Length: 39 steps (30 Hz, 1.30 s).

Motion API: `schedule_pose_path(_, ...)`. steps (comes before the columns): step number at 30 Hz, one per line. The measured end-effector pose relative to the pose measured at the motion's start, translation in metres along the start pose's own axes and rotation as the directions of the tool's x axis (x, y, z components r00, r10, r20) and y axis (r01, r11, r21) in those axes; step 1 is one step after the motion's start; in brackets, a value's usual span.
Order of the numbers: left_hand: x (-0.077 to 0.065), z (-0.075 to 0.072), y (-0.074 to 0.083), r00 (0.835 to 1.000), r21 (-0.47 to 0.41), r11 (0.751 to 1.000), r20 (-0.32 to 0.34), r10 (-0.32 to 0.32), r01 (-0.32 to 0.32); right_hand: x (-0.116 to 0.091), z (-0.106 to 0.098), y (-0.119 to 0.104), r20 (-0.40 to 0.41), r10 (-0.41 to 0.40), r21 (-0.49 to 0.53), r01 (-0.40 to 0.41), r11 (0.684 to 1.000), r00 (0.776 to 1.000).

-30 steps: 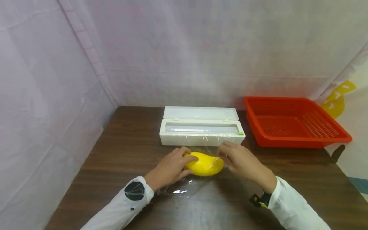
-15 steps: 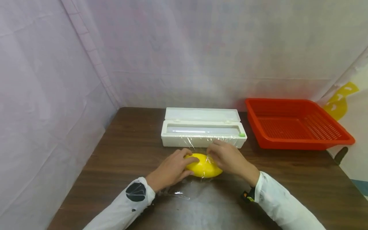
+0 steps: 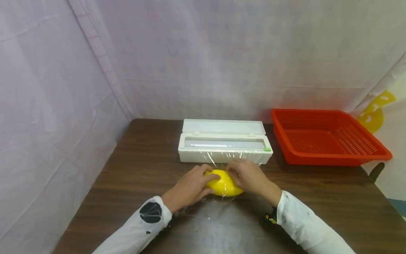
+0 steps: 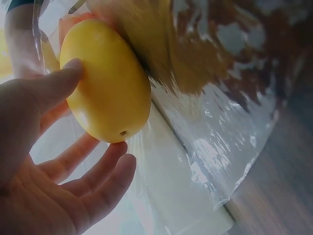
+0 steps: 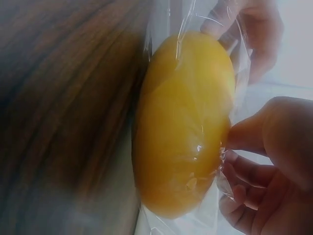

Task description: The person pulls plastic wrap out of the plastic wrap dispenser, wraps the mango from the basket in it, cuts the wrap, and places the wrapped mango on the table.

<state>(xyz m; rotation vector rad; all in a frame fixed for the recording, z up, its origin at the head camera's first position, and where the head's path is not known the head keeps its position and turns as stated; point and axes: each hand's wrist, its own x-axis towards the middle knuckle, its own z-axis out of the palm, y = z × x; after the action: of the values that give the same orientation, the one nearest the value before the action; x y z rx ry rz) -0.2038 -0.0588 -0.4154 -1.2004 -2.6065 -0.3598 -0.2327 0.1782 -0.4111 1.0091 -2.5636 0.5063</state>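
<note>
A smooth yellow mango (image 3: 227, 186) lies on the brown table in front of the film box. My left hand (image 3: 189, 184) grips its left end; the left wrist view shows the thumb on top and the fingers round the tip. My right hand (image 3: 251, 179) is at the mango's right half, pinching a gathered edge of clear cling film (image 5: 222, 171) against it. More film (image 4: 225, 132) stretches from the mango toward the white cling film box (image 3: 222, 156), whose lid stands raised. The mango's underside is hidden.
A red plastic basket (image 3: 317, 155) stands at the back right, right of the box. White cloth (image 3: 222, 56) hangs behind and at the left of the table (image 3: 133, 155). A green slider (image 3: 268, 149) sits at the box's right end.
My right hand has moved left across the mango, drawing the film over it, and then slightly farther. My left hand keeps its hold; the mango has barely shifted.
</note>
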Motion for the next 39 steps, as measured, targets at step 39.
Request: schedule_pose_path(39, -0.001, -0.001, 0.001, 1.0, -0.015, 1.0, -0.015, 0.017, -0.018, -0.019, 0.004, -0.001, -0.053, -0.07, 0.05, 0.073, 0.996, 0.996)
